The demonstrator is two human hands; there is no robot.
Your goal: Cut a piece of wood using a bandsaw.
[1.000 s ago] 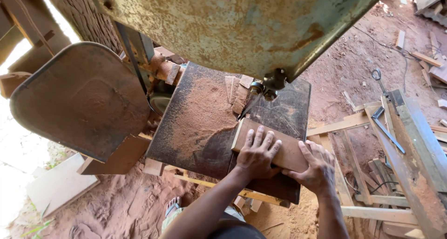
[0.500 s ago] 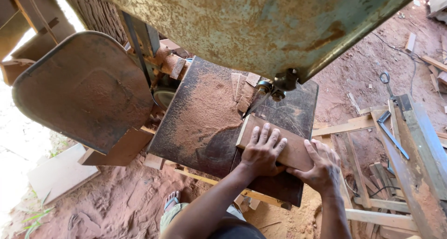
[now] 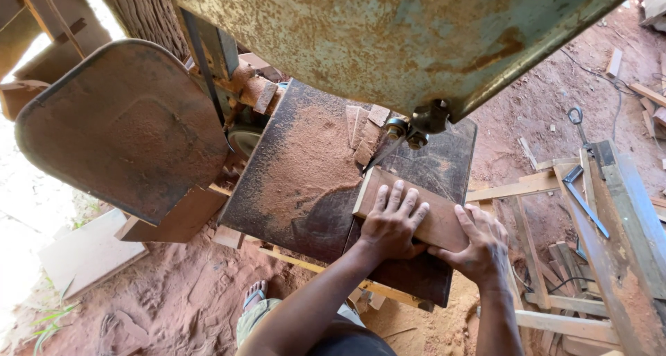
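left hand (image 3: 392, 221): flat, fingers spread, palm pressed down on top of the wood block — not curled around it
right hand (image 3: 479, 245): open, fingers loosely splayed, resting against the block's near right end and edge
hands: close together, both bearing on the same piece
wood block (image 3: 416, 210): flat rectangular plank, reddish-brown, smooth face, squared edges; lies on the counter, long axis running from upper left by the blade to lower right toward the right hand
blade guide (image 3: 416, 127): dark metal fitting just beyond the block's far left corner
counter (image 3: 305, 182): dark metal saw table, rough, coated in fine red sawdust — small offcuts near the guide
saw housing (image 3: 388, 30): rusty, pale green paint flaking, overhead
wheel cover (image 3: 125, 127): rounded dusty metal panel, left
floor (image 3: 173, 300): red sawdust, scattered wood strips to the right
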